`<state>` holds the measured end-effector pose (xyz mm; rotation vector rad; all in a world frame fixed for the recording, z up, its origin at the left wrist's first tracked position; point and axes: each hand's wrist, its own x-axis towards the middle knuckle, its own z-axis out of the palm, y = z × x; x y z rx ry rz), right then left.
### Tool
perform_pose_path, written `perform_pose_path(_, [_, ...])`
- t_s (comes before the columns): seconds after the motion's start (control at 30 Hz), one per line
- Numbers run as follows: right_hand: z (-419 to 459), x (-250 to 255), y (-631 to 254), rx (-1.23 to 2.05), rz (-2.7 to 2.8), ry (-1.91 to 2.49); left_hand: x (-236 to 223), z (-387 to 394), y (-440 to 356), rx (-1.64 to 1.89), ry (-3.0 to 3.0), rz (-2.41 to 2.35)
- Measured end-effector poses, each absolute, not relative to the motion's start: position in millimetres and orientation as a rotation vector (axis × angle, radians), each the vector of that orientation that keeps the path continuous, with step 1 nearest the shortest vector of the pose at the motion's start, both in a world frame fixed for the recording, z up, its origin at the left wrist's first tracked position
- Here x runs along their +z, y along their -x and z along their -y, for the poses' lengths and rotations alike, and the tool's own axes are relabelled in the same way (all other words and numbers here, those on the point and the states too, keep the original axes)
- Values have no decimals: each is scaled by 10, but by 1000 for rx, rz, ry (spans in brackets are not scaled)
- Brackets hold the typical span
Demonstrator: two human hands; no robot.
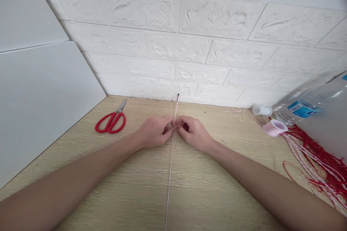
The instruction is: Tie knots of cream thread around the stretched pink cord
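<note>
A pale pink braided cord (pixel 176 107) runs from a small dark fixing point at the foot of the wall toward me. Its lower part continues as a straight, taut string (pixel 169 180) down to the bottom edge of the view. Where braid and string meet, my left hand (pixel 155 131) and my right hand (pixel 193 132) come together with fingertips almost touching. Both hands pinch thin thread there, thumb against index finger. A loose strand of thread (pixel 218 137) trails out behind my right hand. The exact knot is hidden by the fingers.
Red-handled scissors (pixel 111 121) lie left of my hands. On the right are a pink thread spool (pixel 275 127), a white spool (pixel 262 110), a clear plastic bottle (pixel 300 110) and a heap of red and pink cords (pixel 320 158). A white brick-patterned wall (pixel 195 50) stands behind.
</note>
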<state>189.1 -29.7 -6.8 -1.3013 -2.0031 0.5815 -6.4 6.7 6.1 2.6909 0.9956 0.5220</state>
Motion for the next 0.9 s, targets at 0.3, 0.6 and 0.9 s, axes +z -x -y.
perform_pose_path(0.3, [301, -66, -1895, 575, 2002, 1289, 48, -79, 70, 507, -2736, -984])
perform_pose_path(0.6, [295, -73, -1888, 581, 2006, 1280, 56, -70, 63, 481, -2728, -987])
perform_pose_path(0.9, [293, -83, -1892, 560, 2014, 1277, 45, -82, 68, 489, -2726, -976])
